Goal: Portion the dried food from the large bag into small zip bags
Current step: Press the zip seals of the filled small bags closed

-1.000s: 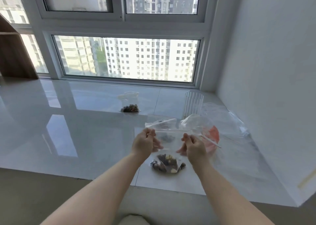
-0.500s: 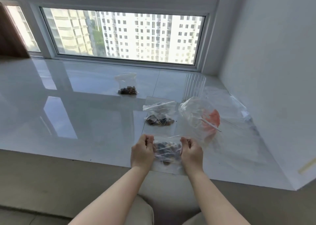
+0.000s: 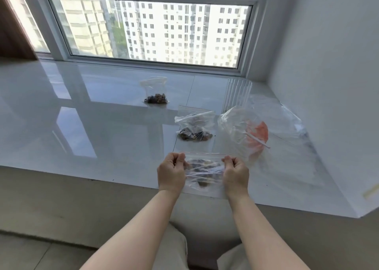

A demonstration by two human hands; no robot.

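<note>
I hold a small zip bag (image 3: 204, 170) stretched between my two hands, just above the near edge of the white table (image 3: 86, 126). My left hand (image 3: 171, 172) pinches its left top corner with thumb and curled fingers, and my right hand (image 3: 235, 172) pinches the right top corner the same way, so the zip strip runs taut from one to the other. Dark dried food (image 3: 202, 167) shows through the plastic, spread across the upper middle of the bag, with a little more lower down (the wrinkles blur it, so I cannot tell the pieces apart).

At about 12 o'clock from my hands, a second small bag (image 3: 194, 126) lies on the table with a dark heap of food at its near end and its top slack. Farther off, toward 11 o'clock, a third small bag (image 3: 155, 91) sits with a heap of brown and dark bits in its bottom. At 1 o'clock the large clear bag (image 3: 242, 126) lies crumpled and open, with an orange patch (image 3: 258, 135) showing through it and a pale strip across that. More clear plastic spreads beyond it toward the wall at 2 o'clock. Behind the large bag, a ribbed clear cup (image 3: 239, 92) stands upright. The window (image 3: 147, 31) runs along the far side at 12 o'clock.
</note>
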